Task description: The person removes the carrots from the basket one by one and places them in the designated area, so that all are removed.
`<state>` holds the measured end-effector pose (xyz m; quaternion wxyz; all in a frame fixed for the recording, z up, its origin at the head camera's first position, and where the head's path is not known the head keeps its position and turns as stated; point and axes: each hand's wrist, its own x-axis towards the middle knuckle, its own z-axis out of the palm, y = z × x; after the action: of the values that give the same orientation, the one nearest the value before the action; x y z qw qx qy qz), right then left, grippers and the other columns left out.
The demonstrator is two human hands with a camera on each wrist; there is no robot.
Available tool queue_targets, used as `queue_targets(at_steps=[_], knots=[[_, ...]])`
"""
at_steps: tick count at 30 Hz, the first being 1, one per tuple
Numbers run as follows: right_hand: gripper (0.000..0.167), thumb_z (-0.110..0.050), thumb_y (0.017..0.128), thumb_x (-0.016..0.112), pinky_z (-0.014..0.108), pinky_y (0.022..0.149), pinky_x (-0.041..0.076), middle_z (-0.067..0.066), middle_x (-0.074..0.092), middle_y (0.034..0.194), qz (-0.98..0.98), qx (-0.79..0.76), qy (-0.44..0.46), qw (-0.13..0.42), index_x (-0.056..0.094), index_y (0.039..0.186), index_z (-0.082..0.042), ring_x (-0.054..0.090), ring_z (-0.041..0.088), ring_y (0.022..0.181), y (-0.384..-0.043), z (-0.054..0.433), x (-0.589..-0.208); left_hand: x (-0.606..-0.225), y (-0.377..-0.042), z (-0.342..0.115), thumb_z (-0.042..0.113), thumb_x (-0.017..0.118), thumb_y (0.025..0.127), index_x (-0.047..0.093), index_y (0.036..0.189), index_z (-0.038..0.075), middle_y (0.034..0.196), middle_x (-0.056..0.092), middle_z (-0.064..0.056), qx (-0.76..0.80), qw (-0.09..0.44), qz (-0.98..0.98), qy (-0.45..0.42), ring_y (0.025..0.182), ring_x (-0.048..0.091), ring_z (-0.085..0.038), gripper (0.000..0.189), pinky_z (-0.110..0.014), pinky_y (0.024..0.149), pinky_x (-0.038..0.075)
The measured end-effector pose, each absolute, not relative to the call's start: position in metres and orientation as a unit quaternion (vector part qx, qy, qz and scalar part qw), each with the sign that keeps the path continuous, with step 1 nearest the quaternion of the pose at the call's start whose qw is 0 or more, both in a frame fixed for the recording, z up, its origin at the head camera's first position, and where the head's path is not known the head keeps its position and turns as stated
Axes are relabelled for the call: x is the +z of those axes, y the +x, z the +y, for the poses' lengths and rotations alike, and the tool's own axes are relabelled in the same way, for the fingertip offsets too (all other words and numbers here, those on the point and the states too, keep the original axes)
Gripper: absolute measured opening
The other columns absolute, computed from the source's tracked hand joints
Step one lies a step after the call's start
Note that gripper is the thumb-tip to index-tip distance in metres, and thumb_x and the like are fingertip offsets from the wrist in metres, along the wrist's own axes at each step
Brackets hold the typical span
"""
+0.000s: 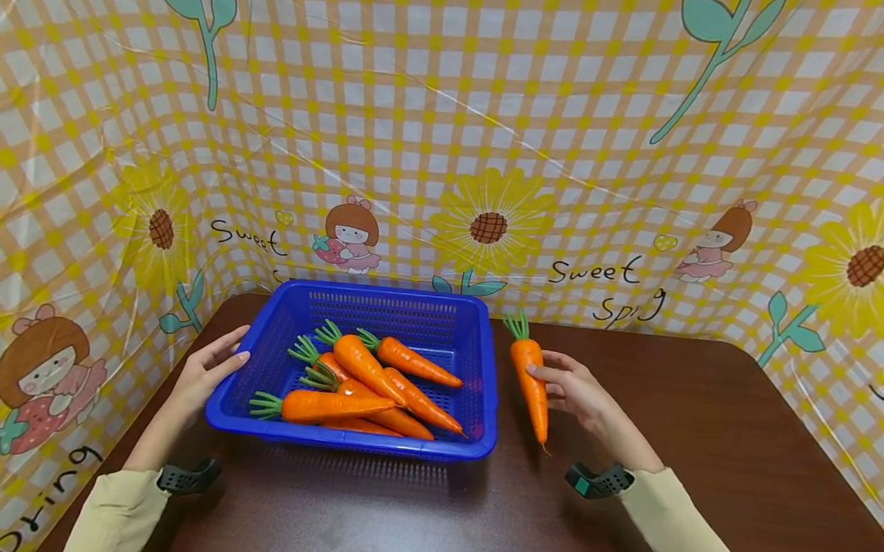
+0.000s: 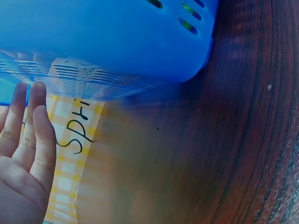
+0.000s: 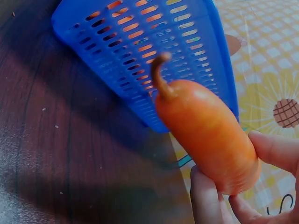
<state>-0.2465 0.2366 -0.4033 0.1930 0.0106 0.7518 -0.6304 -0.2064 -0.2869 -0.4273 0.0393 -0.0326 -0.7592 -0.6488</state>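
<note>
A blue plastic basket (image 1: 494,370) with slotted walls holds several orange carrots (image 1: 358,357) with green tops. At its left side is my left hand (image 1: 200,372), thumb and fingertips right at the rim. In the left wrist view the fingers (image 2: 44,135) look nearly straight beside the basket's outer wall (image 2: 117,42). My right hand (image 1: 574,390) pinches a single carrot (image 1: 530,381) just right of the basket, thumb on one side and fingers on the other. Its green top points away from me and its thin tip (image 3: 161,77) towards me.
The basket stands on a dark brown wooden table (image 1: 324,520). A checked cloth (image 1: 421,100) with sunflowers and cartoon girls hangs as a wall behind and on both sides. Each wrist wears a black band (image 1: 604,482).
</note>
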Motion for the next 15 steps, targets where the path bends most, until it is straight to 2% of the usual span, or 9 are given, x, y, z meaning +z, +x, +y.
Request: queue_targets(at_steps=[6,15], knots=[[0.075,-0.029,0.093,0.059,0.03,0.078,0.056,-0.003,0.063,0.095,0.76,-0.618,0.026,0.2,0.02,0.148,0.004,0.064,0.008,0.081,-0.249,0.234,-0.411,-0.428,-0.207,-0.288,0.016,0.055,0.098,0.036,0.145,-0.003,0.096,0.064,0.021,-0.648,0.04,-0.76,-0.034,0.082,0.062,0.002,0.055,-0.018,0.068,0.055],[0.073,-0.029,0.092,0.061,0.041,0.085,0.056,0.014,0.059,0.113,0.796,-0.567,0.035,0.21,0.025,0.145,0.006,0.063,0.013,0.084,-0.249,0.23,-0.423,-0.429,-0.207,-0.288,0.016,0.056,0.098,0.036,0.145,-0.002,0.096,0.063,0.021,-0.646,0.038,-0.761,-0.03,0.083,0.062,0.002,0.055,-0.018,0.069,0.055]])
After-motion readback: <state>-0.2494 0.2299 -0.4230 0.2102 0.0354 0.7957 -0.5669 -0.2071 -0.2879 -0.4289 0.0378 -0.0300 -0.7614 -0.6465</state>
